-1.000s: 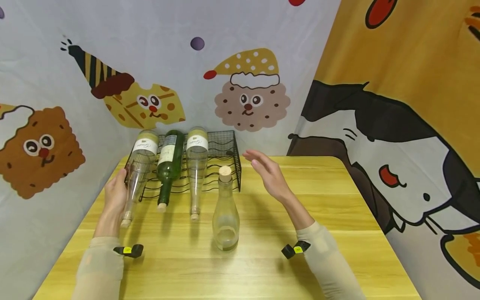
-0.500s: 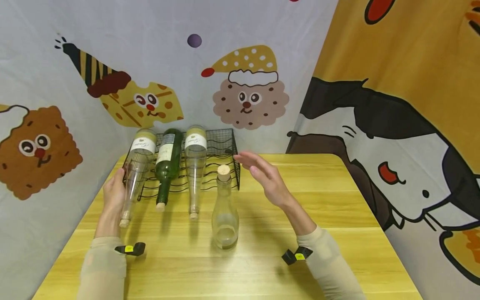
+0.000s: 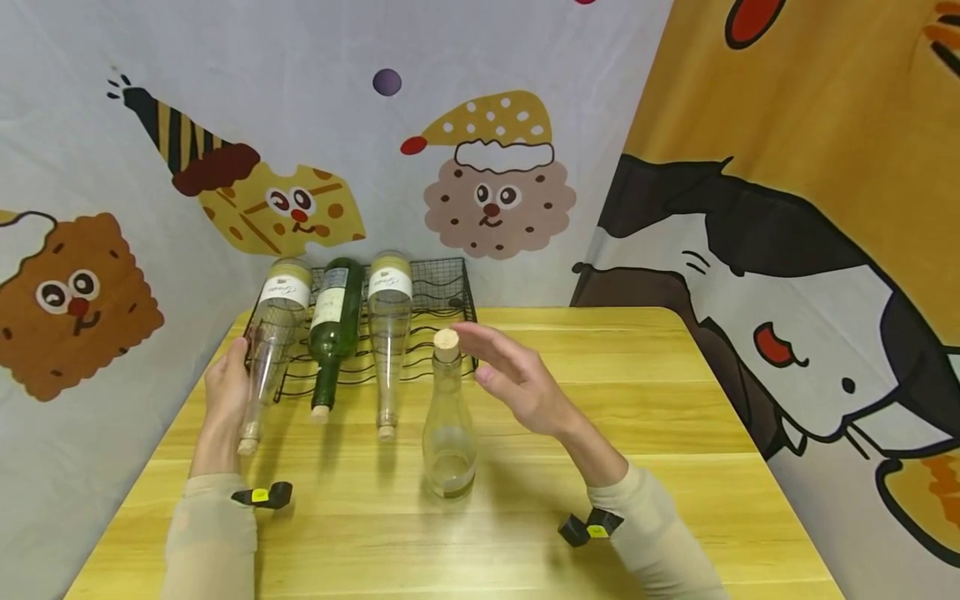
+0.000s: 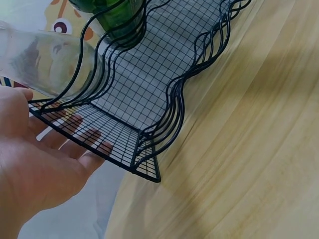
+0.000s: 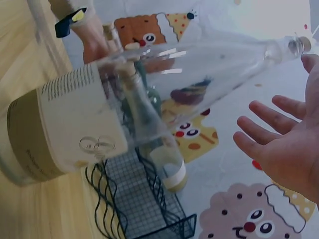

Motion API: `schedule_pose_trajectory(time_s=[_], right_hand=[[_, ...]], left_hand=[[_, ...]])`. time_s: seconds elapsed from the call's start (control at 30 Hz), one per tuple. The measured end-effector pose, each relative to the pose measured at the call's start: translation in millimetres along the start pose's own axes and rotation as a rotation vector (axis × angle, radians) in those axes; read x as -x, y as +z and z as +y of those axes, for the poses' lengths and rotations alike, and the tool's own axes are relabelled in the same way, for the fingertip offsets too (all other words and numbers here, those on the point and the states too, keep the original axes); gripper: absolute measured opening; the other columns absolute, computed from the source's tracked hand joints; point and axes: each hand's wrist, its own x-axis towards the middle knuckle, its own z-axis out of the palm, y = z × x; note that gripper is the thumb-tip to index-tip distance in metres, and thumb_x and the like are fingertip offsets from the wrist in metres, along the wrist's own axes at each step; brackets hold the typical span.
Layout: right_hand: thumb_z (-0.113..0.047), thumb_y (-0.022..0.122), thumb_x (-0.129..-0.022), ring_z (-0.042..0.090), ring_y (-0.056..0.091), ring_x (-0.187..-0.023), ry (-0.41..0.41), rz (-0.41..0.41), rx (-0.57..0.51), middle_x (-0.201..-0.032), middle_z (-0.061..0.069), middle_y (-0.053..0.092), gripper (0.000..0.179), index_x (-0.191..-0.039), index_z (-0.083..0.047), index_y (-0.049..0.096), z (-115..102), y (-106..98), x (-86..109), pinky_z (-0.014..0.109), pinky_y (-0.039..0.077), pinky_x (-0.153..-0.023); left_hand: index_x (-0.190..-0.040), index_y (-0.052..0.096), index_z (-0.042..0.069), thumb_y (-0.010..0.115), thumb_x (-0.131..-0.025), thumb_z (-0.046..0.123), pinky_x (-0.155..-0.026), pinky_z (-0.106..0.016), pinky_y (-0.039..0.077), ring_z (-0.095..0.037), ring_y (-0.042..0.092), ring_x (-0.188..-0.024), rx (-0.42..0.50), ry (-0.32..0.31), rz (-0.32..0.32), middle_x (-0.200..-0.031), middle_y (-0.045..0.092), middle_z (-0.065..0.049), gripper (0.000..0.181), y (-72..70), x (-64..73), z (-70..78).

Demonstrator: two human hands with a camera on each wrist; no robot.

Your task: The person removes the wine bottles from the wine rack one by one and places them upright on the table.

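A clear glass bottle with a cork (image 3: 446, 345) in its neck stands upright on the table, mid-view. My right hand (image 3: 522, 385) is just to the right of the neck, its fingers spread and reaching toward the cork, holding nothing. In the right wrist view the bottle (image 5: 204, 74) shows its label, and a gap lies between most of the fingers and the glass. At the left, my left hand (image 3: 227, 387) rests along the end of a black wire bottle rack (image 3: 438, 287). Its fairly straight fingers (image 4: 75, 144) lie against the outside of the mesh.
On the rack, two clear bottles, one at the left end (image 3: 273, 333) and one (image 3: 390, 333) near the middle, flank a green bottle (image 3: 335, 333). Their corked necks point toward me. A printed cloth (image 3: 337, 50) hangs behind the wooden table (image 3: 360, 533).
My right hand has moved left, bringing its fingertips from beyond the rack's right end to beside the cork. The left hand stays at the rack's end.
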Motion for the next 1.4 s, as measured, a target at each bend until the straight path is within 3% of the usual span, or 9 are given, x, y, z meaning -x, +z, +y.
schedule_pose_trajectory(time_s=[0.13,0.37,0.57,0.73,0.87,1.03,1.13,1.3,1.4], right_hand=[[-0.011,0.057,-0.116,0.014,0.057,-0.156,-0.050,-0.018,0.001,-0.163,0.038,0.054,0.055,-0.163,0.014,0.044,-5,4,-2.1,0.038,0.044,-0.137],[0.003,0.058,-0.113,0.010,0.063,-0.147,-0.080,-0.067,-0.058,-0.157,0.041,0.058,0.056,-0.164,0.015,0.040,-6,11,-6.0,0.033,0.057,-0.125],[0.004,0.058,-0.113,0.017,0.071,-0.137,-0.069,-0.074,-0.067,-0.147,0.040,0.067,0.049,-0.160,0.013,0.049,-8,17,-8.6,0.029,0.063,-0.111],[0.003,0.058,-0.113,0.022,0.076,-0.130,-0.078,-0.082,-0.066,-0.134,0.037,0.074,0.042,-0.153,0.016,0.055,-11,19,-9.9,0.033,0.065,-0.110],[0.001,0.059,-0.114,0.013,0.077,-0.122,-0.099,-0.087,-0.090,-0.123,0.038,0.076,0.035,-0.144,0.018,0.060,-11,20,-10.9,0.037,0.067,-0.110],[-0.003,0.059,-0.116,0.014,0.078,-0.118,-0.120,-0.091,-0.099,-0.118,0.037,0.077,0.033,-0.142,0.018,0.062,-12,21,-13.1,0.038,0.068,-0.109],[-0.003,0.059,-0.116,0.013,0.078,-0.116,-0.130,-0.082,-0.099,-0.115,0.037,0.076,0.032,-0.140,0.018,0.063,-13,22,-13.7,0.037,0.068,-0.107],[-0.004,0.059,-0.116,0.014,0.078,-0.113,-0.147,-0.056,-0.103,-0.113,0.037,0.076,0.030,-0.136,0.019,0.064,-13,24,-13.5,0.037,0.069,-0.104],[0.000,0.060,-0.115,0.017,0.079,-0.111,-0.153,-0.043,-0.087,-0.112,0.036,0.076,0.027,-0.134,0.018,0.065,-15,26,-14.2,0.038,0.070,-0.103]], left_hand=[[-0.173,0.048,0.021,0.037,-0.117,0.067,-0.077,-0.021,0.054,-0.007,0.053,-0.099,-0.022,0.011,0.005,-0.145,0.054,0.006,0.074,0.9,0.3,0.2],[-0.161,0.063,0.026,0.041,-0.116,0.068,-0.075,-0.022,0.055,-0.008,0.055,-0.094,-0.018,0.006,0.035,-0.124,0.056,0.013,0.065,1.5,-0.1,-1.8],[-0.171,0.052,0.022,0.038,-0.117,0.067,-0.092,-0.015,0.044,-0.001,0.048,-0.113,-0.022,0.024,0.037,-0.157,0.054,0.001,0.071,1.1,-0.7,-3.8],[-0.171,0.052,0.019,0.037,-0.117,0.067,-0.089,-0.017,0.047,-0.004,0.049,-0.110,-0.021,0.026,0.033,-0.139,0.057,0.009,0.073,1.4,0.4,-4.6],[-0.170,0.053,0.019,0.038,-0.117,0.066,-0.091,-0.016,0.046,-0.003,0.049,-0.113,-0.010,0.024,0.018,-0.144,0.057,0.007,0.072,0.3,0.4,-2.3],[-0.144,0.071,0.028,0.040,-0.117,0.065,-0.088,-0.017,0.048,-0.005,0.050,-0.109,0.018,0.041,0.019,-0.125,0.058,0.014,0.055,1.3,-1.1,-0.3],[-0.131,0.072,0.031,0.041,-0.118,0.064,-0.086,-0.016,0.049,-0.006,0.050,-0.108,0.031,0.051,0.019,-0.120,0.057,0.015,0.047,1.7,-1.4,0.0],[-0.160,0.063,0.023,0.039,-0.118,0.064,-0.090,-0.011,0.044,-0.001,0.048,-0.117,0.017,0.048,0.020,-0.143,0.058,0.011,0.064,2.2,-2.0,-2.2],[-0.151,0.069,0.026,0.040,-0.118,0.064,-0.088,-0.013,0.046,-0.002,0.051,-0.113,0.018,0.047,0.027,-0.133,0.061,0.012,0.059,1.5,-2.4,-4.0]])
